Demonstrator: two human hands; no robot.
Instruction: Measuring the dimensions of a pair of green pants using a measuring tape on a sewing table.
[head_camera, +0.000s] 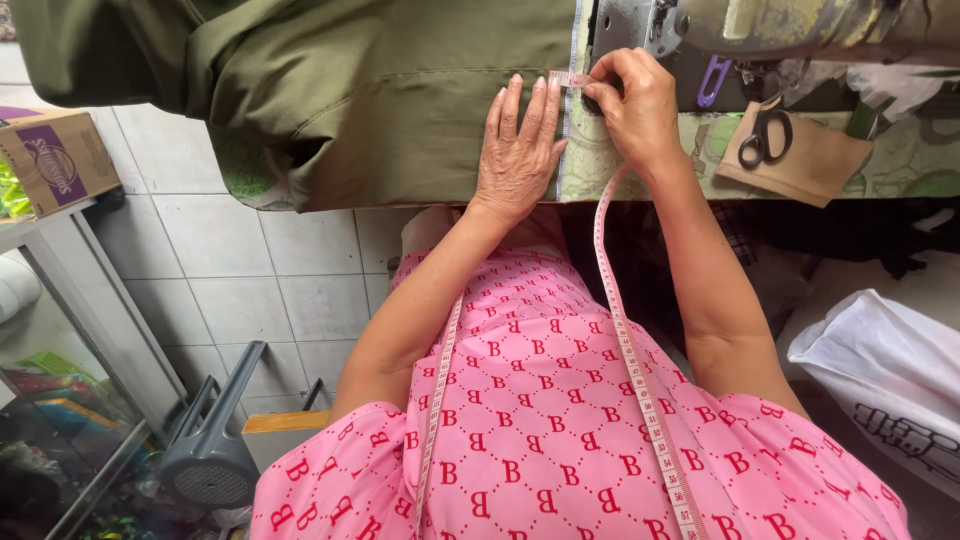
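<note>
Sewing table (900, 165): hands flatten olive fabric (400, 100), pinching tape measure (625, 330).

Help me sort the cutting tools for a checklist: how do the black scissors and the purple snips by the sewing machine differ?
The black scissors lie flat on a brown cloth piece; the purple snips rest on the sewing machine. The scissors look larger, with two finger loops; the snips look slimmer.

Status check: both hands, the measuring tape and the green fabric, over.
Left hand flat on olive fabric. Right hand pinches measuring tape end at the fabric's edge. Scissors lie apart, right.
</note>
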